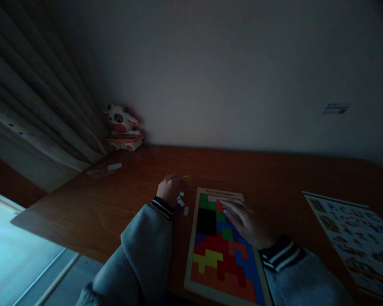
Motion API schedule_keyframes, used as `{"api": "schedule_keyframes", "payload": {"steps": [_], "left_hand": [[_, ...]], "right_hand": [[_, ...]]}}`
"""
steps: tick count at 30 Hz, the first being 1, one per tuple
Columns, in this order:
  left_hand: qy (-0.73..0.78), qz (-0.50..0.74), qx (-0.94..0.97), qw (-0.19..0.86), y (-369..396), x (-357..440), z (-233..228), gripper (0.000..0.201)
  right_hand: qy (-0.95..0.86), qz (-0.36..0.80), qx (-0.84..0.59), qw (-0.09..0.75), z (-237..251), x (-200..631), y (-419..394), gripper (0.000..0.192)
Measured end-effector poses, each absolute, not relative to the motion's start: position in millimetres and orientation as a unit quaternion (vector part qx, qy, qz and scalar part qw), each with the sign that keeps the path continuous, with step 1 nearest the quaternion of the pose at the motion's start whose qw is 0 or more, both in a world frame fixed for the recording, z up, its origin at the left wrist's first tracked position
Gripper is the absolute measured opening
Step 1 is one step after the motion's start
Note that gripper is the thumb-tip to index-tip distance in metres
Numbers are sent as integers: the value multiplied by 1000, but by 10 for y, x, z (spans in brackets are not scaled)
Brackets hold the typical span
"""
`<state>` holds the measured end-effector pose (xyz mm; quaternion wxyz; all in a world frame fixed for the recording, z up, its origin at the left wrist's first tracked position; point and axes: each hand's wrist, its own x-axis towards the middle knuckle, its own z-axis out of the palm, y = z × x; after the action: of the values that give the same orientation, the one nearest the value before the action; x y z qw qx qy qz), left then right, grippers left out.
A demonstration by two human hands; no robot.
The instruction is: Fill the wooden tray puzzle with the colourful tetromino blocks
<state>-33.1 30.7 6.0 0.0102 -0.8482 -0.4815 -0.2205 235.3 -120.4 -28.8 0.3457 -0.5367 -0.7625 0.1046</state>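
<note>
Two hands: both at work over a dim wooden desk (115, 212).
Left hand (170, 190): loosely curled over loose puzzle pieces (181, 203); grip cannot be told.
Puzzle board (221, 250): flat, nearly filled.
Right hand (245, 221): fingers spread, pressing the board's upper tiles.
Pattern sheet (354, 238): far right.

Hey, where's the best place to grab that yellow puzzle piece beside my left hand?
Pinch the yellow piece across its two outer edges from above; it lies flat on the table, just beyond the left hand. It looks small, so fingertips should do.
</note>
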Motion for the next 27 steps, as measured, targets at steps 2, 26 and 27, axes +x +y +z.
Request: {"api": "schedule_keyframes", "payload": {"steps": [2,26,27], "left_hand": [[-510,-202,-836,2,341,-396,83,21],[-539,-137,-831,-19,469,-461,-81,30],[-540,-140,-829,-15,469,-462,-84,30]], "right_hand": [[-754,87,-547,351,-312,2383,-1195,31],[-694,101,-595,393,-352,2452,-1117,26],[-697,104,-590,394,-350,2448,-1118,26]]}}
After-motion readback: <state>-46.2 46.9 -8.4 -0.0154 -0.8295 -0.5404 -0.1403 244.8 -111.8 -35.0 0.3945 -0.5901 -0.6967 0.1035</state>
